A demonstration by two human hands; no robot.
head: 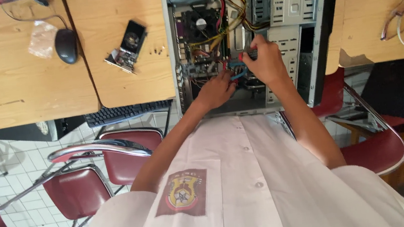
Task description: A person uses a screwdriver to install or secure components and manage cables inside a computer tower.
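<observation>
An open grey computer case (304, 31) lies on its side between two wooden desks, showing a motherboard with a black fan (200, 23) and a bundle of yellow, red and black wires (231, 16). Both my hands are inside it, low in the case. My left hand (217, 89) pinches a blue cable connector (237, 75) near the board's lower edge. My right hand (264, 60) is curled around a red-tipped connector (242, 56) just above. The fingertips hide what the plugs meet.
On the left desk (3, 100) lie a black mouse (66, 45), a clear plastic bag (41, 39) and a loose graphics card (127, 47). A black keyboard (126, 112) sits on a shelf under it. Red metal-framed chairs (76, 191) stand left and right. Cables (399, 17) rest on the right desk.
</observation>
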